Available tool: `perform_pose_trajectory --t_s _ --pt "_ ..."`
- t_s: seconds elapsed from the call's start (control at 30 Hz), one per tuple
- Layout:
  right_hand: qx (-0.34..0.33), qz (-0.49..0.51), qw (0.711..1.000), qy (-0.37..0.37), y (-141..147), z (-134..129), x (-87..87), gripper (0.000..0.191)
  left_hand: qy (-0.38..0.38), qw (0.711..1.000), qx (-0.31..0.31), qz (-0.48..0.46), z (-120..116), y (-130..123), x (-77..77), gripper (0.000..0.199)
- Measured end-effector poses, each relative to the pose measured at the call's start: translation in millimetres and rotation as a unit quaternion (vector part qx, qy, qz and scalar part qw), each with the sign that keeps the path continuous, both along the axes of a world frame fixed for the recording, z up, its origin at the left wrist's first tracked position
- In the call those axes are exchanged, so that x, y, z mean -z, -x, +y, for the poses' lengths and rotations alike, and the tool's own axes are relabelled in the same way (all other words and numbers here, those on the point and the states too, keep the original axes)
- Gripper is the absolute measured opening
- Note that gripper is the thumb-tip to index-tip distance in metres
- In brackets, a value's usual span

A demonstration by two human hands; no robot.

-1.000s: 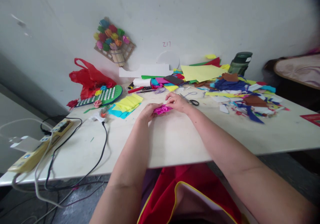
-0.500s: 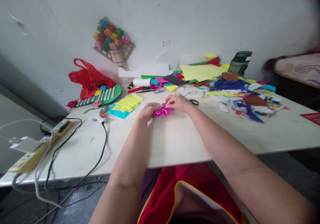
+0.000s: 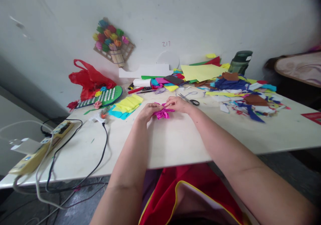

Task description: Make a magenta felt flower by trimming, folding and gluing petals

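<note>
Between my hands, over the middle of the white table (image 3: 180, 141), is a magenta paper flower (image 3: 163, 113) with pleated petals. My left hand (image 3: 148, 111) grips its left side, fingers closed on the paper. My right hand (image 3: 177, 104) pinches the flower's upper right part with thumb and fingertips. The flower's far side is partly covered by my fingers. Just beyond my right hand lie scissors (image 3: 194, 102) with black handles. Left of my left hand, yellow paper sheets (image 3: 129, 103) rest on blue paper sheets (image 3: 121, 114).
A glue gun (image 3: 101, 117) with a black cord lies left, near a yellow power strip (image 3: 45, 148). A red plastic bag (image 3: 87, 79) and green board (image 3: 114, 96) stand behind. Paper scraps (image 3: 233, 84) and a dark green bottle (image 3: 240, 62) are at the back right.
The flower has tilted slightly, so its front petals show more openly. Both hands keep their hold, with small shifts of the fingers.
</note>
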State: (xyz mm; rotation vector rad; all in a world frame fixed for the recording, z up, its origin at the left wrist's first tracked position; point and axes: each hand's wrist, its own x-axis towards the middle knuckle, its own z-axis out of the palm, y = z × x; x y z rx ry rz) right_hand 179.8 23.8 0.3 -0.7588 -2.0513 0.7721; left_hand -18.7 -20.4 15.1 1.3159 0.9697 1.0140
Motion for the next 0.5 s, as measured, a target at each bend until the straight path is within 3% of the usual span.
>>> perform_pose_trajectory --t_s 0.27,0.5 --pt "0.011 -0.020 0.999 -0.028 -2 -1 -3.9 0.007 0.070 0.998 -0.003 -0.007 -5 -2 -5.7 0.023" --pt "0.037 -0.025 0.998 -0.053 -1 -1 -3.9 0.007 0.091 0.995 -0.006 -0.039 3 0 6.2 0.026"
